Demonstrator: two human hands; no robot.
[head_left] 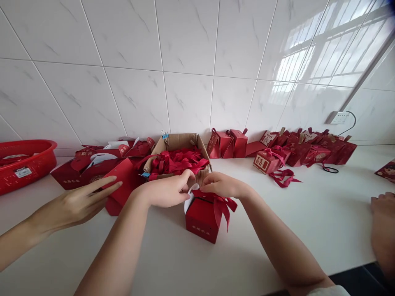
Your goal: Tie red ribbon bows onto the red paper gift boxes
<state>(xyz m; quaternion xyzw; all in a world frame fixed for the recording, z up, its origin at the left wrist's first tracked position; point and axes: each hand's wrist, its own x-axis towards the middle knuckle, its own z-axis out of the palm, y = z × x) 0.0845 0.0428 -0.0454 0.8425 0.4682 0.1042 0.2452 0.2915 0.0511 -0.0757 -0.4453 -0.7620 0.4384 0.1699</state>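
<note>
red gift box [200, 220] under left hand [165, 191] and right hand [222, 186].

A small red cardboard gift box [200, 220] stood upright on the white countertop [308, 230], with gold lettering across its front, a white inner flap [188, 198] raised at its top and a red satin ribbon [222, 204] bowed over its right side.

Both bare forearms are extending forward from the lower edge of the view and angling inward toward each other. The left hand [168, 191] is lying knuckles up, its fingers curling inward, with thumb and forefinger pinching together. The right hand [222, 185] is facing it, wrist slightly bent and fingers folding downward in a pinch, the two hands' fingertips almost meeting.
</note>
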